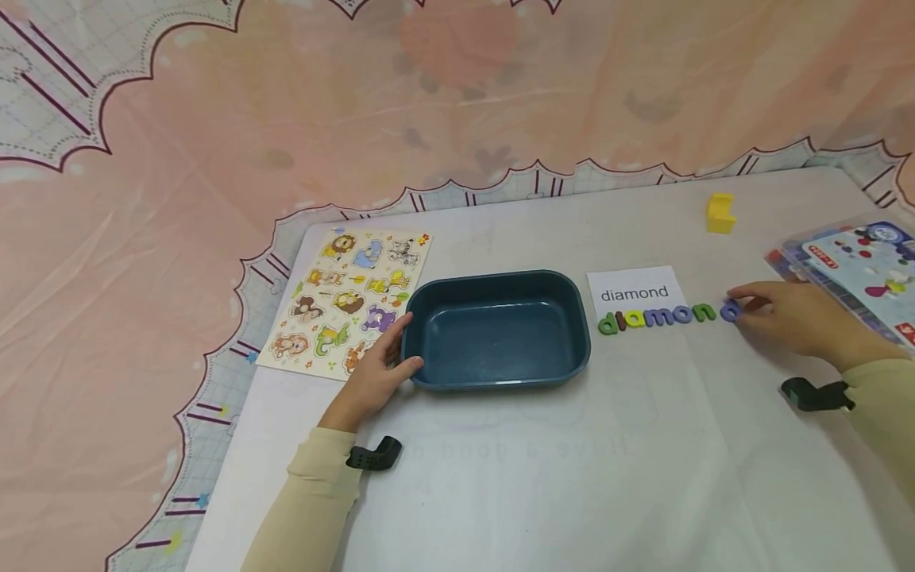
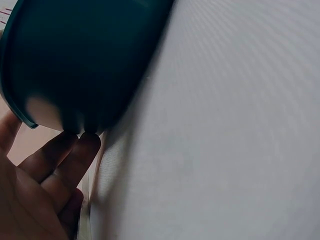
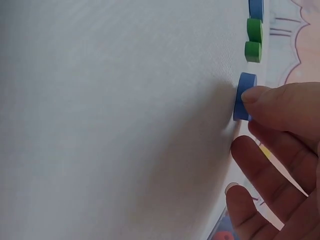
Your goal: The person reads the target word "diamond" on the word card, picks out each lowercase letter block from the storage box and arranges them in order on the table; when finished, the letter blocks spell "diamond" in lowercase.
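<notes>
On the left, my left hand (image 1: 375, 373) holds the near left end of a dark teal plastic tray (image 1: 496, 384). Its thumb lies over the rim, and in the left wrist view the fingertips (image 2: 90, 141) press the outer wall. My right hand (image 1: 786, 318) pinches a blue-purple toy letter (image 1: 730, 311) with a round loop; the fingers partly cover it. Seen from the right wrist, the thumb rests on the face of this blue letter (image 3: 242, 102). To its left, a row of coloured letters (image 1: 658, 318) spells "diamon" below a white card (image 1: 632, 284) printed "diamond".
An animal sticker sheet (image 1: 346, 298) lies left of the tray, partly behind the left hand. A small yellow block (image 1: 720, 214) stands at the back right. Beside the right hand is a clear-lidded box (image 1: 858, 258) with a printed label. A patterned curtain (image 1: 457, 103) hangs behind the table.
</notes>
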Tool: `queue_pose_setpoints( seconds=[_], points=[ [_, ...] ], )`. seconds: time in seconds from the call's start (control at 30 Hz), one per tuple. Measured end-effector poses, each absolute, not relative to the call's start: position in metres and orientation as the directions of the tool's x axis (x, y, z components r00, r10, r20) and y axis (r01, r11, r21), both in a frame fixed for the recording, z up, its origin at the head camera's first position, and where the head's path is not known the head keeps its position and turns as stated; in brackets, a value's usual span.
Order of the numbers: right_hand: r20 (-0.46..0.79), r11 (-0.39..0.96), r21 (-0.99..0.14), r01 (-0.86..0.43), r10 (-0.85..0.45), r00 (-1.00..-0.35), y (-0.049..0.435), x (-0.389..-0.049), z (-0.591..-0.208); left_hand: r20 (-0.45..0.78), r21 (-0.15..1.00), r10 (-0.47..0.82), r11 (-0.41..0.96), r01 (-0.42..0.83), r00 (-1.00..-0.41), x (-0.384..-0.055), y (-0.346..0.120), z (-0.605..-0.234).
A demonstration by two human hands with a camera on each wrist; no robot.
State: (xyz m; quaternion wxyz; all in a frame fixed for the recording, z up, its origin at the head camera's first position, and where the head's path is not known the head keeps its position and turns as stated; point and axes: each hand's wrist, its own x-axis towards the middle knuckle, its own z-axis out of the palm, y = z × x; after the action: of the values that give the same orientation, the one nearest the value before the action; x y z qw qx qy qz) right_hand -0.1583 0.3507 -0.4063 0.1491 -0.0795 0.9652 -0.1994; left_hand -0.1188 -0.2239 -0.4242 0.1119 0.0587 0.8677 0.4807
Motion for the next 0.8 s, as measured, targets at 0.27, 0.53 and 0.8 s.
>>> queue_pose_setpoints(
  seconds=[0.27,0.53,0.8],
  points=[
    [-0.292,0.903,-0.424,-0.067,-0.207,-0.934,0.3461,-0.1638,-0.4069,-0.127,0.852,0.217,0.523,0.005,-0.968,-0.119,-0.2248,-0.4264],
    [-0.301,0.899,-0.434,-0.061,-0.209,-0.93,0.3457,-0.1653,-0.4076,-0.117,0.852,0.23,0.523,0.022,-0.966,-0.1195,-0.2256,-0.4281],
    [-0.289,0.898,-0.435,-0.07,-0.213,-0.933,0.3445,-0.1652,-0.4066,-0.125,0.848,0.21,0.53,0.005,-0.97,-0.1185,-0.2239,-0.4249]
  ],
)
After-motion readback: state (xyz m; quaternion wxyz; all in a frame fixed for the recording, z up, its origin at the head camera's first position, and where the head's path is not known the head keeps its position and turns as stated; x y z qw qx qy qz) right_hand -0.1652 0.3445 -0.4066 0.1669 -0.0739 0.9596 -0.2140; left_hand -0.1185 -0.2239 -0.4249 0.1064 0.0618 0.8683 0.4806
